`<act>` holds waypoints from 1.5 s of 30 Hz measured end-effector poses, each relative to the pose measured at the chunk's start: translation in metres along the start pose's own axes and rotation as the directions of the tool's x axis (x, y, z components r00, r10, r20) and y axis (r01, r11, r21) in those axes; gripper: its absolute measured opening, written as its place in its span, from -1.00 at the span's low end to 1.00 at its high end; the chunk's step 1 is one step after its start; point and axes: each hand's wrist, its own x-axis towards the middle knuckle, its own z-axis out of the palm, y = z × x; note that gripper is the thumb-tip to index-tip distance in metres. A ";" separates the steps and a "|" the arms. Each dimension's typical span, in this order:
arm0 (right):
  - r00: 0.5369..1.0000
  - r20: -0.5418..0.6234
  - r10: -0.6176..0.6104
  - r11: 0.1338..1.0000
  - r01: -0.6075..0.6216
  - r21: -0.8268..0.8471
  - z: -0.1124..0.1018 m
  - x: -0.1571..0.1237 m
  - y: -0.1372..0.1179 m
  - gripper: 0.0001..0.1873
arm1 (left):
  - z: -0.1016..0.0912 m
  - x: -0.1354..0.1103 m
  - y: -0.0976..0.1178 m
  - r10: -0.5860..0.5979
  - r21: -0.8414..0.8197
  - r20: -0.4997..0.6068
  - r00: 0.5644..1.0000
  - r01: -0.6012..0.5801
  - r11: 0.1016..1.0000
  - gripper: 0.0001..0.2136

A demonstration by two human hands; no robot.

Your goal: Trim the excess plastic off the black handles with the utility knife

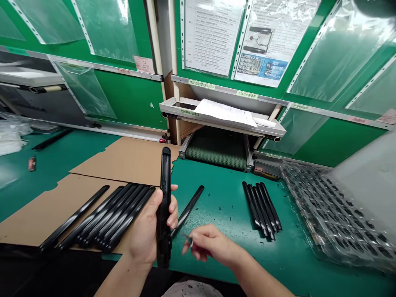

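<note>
The left hand [144,231] clamps its fingers on a black strip [166,181] above the table's [222,181] near edge; the right hand's [212,243] curl, grip unclear. A loose strip [192,204] lies beyond, a blister tray [332,214] rightward.

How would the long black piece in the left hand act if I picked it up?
Probably stiff: the long black piece looks straight though the left hand grips only part of it. It's likely light, since one hand holds it up. It might be slippery: the black pieces on the cardboard look shiny.
</note>
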 end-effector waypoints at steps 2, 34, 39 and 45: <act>0.966 -0.218 -0.141 0.978 0.101 -0.185 0.007 -0.008 0.000 -0.41 | -0.008 0.004 -0.001 0.024 0.026 -0.046 0.999 -0.023 0.999 -0.78; 0.710 -0.599 -0.371 0.812 -0.065 -0.581 -0.019 0.029 -0.064 -0.65 | -0.025 0.009 -0.031 0.396 0.289 -0.211 0.894 -0.330 0.899 -0.78; 0.610 -0.702 -0.367 0.910 0.080 -0.406 0.010 0.037 -0.037 -0.76 | -0.010 0.007 -0.033 0.641 0.442 -0.195 0.743 -0.517 0.733 -0.85; 0.465 -0.746 -0.476 0.872 0.140 -0.469 0.021 0.046 -0.019 -0.81 | -0.009 0.010 -0.032 0.677 0.432 -0.180 0.713 -0.561 0.706 -0.89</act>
